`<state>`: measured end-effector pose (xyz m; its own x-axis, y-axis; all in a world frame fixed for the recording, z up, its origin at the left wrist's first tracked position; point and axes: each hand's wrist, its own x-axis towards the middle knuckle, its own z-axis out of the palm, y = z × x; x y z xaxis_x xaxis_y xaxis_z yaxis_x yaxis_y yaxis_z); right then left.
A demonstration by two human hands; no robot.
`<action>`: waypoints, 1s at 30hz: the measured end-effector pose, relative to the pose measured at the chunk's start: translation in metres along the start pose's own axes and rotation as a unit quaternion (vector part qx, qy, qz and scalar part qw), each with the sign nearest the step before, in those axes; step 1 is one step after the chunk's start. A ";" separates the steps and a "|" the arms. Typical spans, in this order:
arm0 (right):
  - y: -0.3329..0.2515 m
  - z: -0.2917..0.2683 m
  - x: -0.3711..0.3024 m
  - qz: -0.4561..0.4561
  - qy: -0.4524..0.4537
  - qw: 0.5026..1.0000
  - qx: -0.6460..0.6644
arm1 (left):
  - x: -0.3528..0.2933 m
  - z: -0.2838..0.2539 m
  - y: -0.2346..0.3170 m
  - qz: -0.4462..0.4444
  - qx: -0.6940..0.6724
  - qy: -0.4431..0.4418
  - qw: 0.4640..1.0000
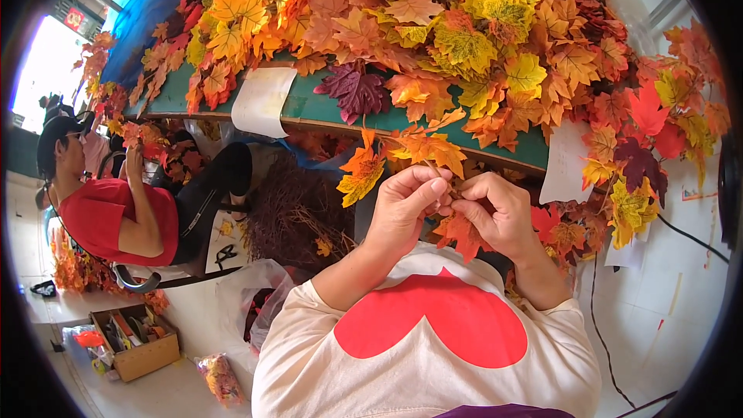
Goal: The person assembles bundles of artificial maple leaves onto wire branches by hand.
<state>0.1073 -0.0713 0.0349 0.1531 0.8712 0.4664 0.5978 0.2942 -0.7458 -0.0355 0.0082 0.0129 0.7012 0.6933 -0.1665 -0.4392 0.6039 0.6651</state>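
Observation:
Both my hands meet in front of my chest, close to the table's near edge. My left hand (406,205) is closed, thumb and finger pinching the thin brown stem of an artificial maple leaf branch (429,147). Beside it my right hand (495,209) is closed too, its fingertips on the same stem just to the right. Orange leaves of the branch spread above my hands onto the table, and a yellow-orange leaf (361,174) hangs left of my left hand. Below the fingers shows a red-orange leaf (462,234). The exact joint between the fingertips is hidden.
A heap of artificial autumn leaves (387,19) covers the green table (309,104). White paper (263,99) hangs over its edge. Brown twigs (290,213) lie below. At left sits a person in red (120,217); a cardboard box (143,352) stands on the floor.

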 end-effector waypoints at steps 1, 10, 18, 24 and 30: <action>0.000 0.000 0.000 0.001 -0.001 1.000 0.000 | 0.000 0.000 -0.001 0.002 0.004 -0.004 1.000; -0.004 -0.002 0.000 0.006 -0.007 1.000 -0.008 | 0.001 -0.001 -0.004 0.032 0.028 -0.027 0.999; -0.001 0.003 -0.002 0.025 0.057 0.998 0.015 | 0.000 -0.001 -0.010 0.015 0.012 -0.038 0.999; -0.008 0.011 -0.008 0.123 0.117 0.977 0.132 | 0.000 0.004 -0.016 0.014 -0.018 -0.035 0.999; -0.013 0.016 -0.009 0.135 0.120 0.967 0.179 | -0.006 0.004 -0.019 0.069 0.009 -0.028 0.997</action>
<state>0.0859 -0.0767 0.0326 0.4703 0.8313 0.2961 0.2067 0.2224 -0.9528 -0.0289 -0.0086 0.0041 0.6650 0.7462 -0.0318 -0.5238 0.4963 0.6923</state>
